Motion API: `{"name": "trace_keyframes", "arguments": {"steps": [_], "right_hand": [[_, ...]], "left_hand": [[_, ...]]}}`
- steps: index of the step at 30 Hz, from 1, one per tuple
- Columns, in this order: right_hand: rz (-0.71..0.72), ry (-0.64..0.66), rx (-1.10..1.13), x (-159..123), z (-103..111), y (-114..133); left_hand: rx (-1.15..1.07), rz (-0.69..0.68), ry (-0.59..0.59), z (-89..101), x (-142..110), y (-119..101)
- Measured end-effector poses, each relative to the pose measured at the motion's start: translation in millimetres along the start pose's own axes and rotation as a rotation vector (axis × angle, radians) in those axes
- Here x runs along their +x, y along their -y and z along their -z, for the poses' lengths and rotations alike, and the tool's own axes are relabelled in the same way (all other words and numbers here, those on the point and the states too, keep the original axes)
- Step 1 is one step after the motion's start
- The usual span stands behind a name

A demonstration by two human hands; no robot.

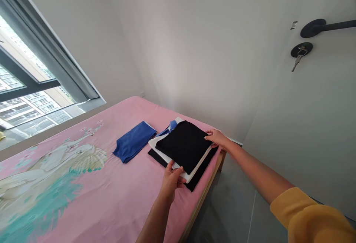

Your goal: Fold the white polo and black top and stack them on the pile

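A stack of folded clothes lies near the corner of the bed. On top is a black folded garment (185,145). Under it sits a white folded garment (156,142), and a second black garment (192,186) forms the bottom layer. My left hand (171,180) grips the near edge of the stack, thumb on top and fingers beneath the white layer. At the right corner my right hand (217,138) pinches the upper layers, its fingertips partly hidden. A blue and white garment (171,126) shows behind the stack. Left of it lies a blue folded garment (135,141), apart from both hands.
The bed (128,206) has a pink sheet with a white and teal bird print and a wooden side edge (207,195). Grey floor (236,198) lies to the right. A white door with a black handle (314,28) and keys (298,58) stands close by. A window (36,95) is at left.
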State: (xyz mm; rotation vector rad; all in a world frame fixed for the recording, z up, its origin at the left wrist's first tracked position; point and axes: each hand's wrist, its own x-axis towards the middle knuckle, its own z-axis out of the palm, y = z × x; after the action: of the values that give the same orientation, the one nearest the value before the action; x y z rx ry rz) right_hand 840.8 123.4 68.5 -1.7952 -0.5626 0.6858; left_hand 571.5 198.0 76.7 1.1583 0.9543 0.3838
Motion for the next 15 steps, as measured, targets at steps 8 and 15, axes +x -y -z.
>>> {"name": "trace_keyframes", "arguments": {"steps": [8, 15], "right_hand": [[0.722, -0.036, -0.316, -90.1, -70.9, 25.2], [0.696, 0.444, -0.253, -220.7, -205.3, -17.2]], "left_hand": [[-0.206, 0.047, -0.078, 19.7, -54.2, 67.1], [-0.538, 0.069, -0.389, 116.5, -201.0, 143.4]]}}
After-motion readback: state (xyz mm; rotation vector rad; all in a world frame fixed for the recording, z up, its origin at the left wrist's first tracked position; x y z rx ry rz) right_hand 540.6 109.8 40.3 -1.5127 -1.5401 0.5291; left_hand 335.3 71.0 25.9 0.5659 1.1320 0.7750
